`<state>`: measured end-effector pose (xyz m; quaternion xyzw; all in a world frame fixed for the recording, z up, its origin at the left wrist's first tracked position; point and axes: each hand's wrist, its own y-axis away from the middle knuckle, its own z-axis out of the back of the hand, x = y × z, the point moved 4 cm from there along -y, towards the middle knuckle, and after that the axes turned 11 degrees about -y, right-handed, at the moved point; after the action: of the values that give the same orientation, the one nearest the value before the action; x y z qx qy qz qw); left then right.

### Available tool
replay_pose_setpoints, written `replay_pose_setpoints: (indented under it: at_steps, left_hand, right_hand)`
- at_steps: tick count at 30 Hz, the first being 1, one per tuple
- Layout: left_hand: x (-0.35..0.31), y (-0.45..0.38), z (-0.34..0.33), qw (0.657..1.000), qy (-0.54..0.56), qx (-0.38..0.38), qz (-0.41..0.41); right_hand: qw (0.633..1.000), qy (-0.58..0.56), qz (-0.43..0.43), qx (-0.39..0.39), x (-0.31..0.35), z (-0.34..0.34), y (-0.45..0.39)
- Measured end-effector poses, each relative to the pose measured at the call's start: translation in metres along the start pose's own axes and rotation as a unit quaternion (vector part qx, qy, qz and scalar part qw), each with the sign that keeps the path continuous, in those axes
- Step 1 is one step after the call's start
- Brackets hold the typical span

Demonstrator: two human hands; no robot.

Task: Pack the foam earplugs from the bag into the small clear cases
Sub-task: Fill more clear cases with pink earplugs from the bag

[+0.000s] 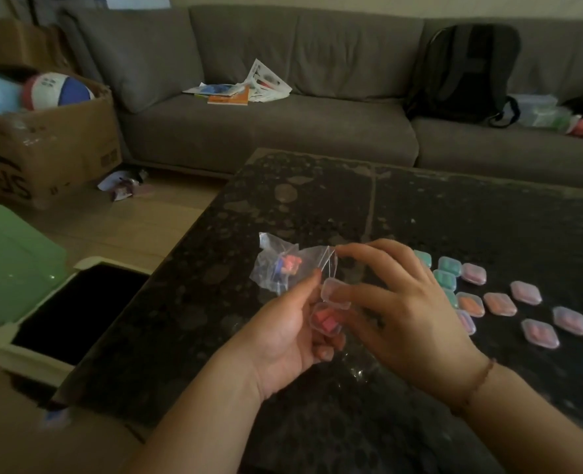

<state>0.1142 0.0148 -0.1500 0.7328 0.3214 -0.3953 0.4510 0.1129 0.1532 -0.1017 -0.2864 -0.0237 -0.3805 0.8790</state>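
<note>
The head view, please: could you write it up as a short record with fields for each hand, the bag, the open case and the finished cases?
left hand: holds the open case
right hand: pinches the bag's edge
bag: clear plastic, held above the table, a few earplugs inside
open case: lid up, pink earplugs in it
finished cases: closed, lying in rows on the table to the right

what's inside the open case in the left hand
Pink foam earplugs lie inside the open case, held by the left hand. Fingers cover its edges, so the exact count is unclear.
</note>
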Motion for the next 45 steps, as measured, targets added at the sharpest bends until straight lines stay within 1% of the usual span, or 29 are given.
replay_pose_setpoints:
  at_steps: [3,5,9,11,14,17,20,23,27,29,30,33,36,38,40,43,45]
  left_hand:
    - [0.001,-0.003,0.003,1.0,-0.003,-0.021,0.005]
    - [0.0,-0.004,0.004,1.0,0.001,-0.027,0.007]
    - [-0.004,-0.003,0.004,0.998,0.054,-0.029,-0.007]
    - [-0.005,-0.002,0.005,0.997,0.068,-0.029,-0.028]
    - [-0.004,-0.003,0.007,0.996,0.064,-0.038,-0.043]
    - [-0.003,-0.002,0.007,0.997,0.038,-0.051,-0.05]
    - [-0.005,-0.001,0.003,0.995,-0.012,-0.069,-0.069]
    - [-0.006,-0.002,-0.003,0.99,-0.081,-0.08,-0.087]
    - [-0.008,-0.005,-0.012,0.984,-0.113,-0.083,-0.108]
    - [-0.009,-0.01,-0.021,0.978,-0.142,-0.085,-0.127]
    - [-0.01,-0.014,-0.027,0.969,-0.174,-0.096,-0.145]
    - [-0.01,-0.023,-0.05,0.921,-0.294,-0.133,-0.219]
    - [-0.002,-0.035,-0.084,0.896,-0.339,-0.116,-0.261]
    - [0.004,-0.046,-0.111,0.871,-0.386,-0.109,-0.286]
    - [0.009,-0.061,-0.14,0.84,-0.443,-0.094,-0.301]
    - [0.013,-0.092,-0.185,0.808,-0.499,-0.058,-0.307]
    - [0.012,-0.115,-0.214,0.794,-0.531,-0.04,-0.294]
  right_hand:
    - [0.991,-0.093,-0.078,-0.063,-0.007,0.003,0.004]
    - [0.987,-0.11,-0.105,-0.054,-0.008,0.001,0.004]
    - [0.991,-0.113,-0.066,-0.01,-0.001,-0.004,0.006]
    - [0.994,-0.094,-0.045,0.01,-0.002,-0.006,0.008]
    - [0.993,-0.105,-0.054,0.007,-0.005,-0.007,0.009]
    - [0.99,-0.124,-0.063,0.011,-0.007,-0.008,0.009]
    - [0.99,-0.127,-0.067,0.007,-0.011,-0.009,0.01]
    - [0.992,-0.109,-0.067,0.013,-0.013,-0.01,0.012]
    - [0.996,-0.075,-0.047,0.025,-0.011,-0.001,0.01]
    - [0.996,-0.069,-0.059,0.02,-0.017,0.009,0.01]
    - [0.994,-0.076,-0.074,0.015,-0.024,0.016,0.011]
    - [0.987,-0.11,-0.112,0.018,-0.046,0.039,0.025]
    - [0.988,-0.087,-0.128,0.02,-0.064,0.057,0.056]
    - [0.982,-0.091,-0.166,0.016,-0.078,0.068,0.083]
    - [0.974,-0.091,-0.205,0.013,-0.095,0.08,0.109]
    - [0.964,-0.076,-0.255,-0.011,-0.131,0.102,0.141]
    - [0.952,-0.063,-0.298,-0.024,-0.159,0.117,0.157]
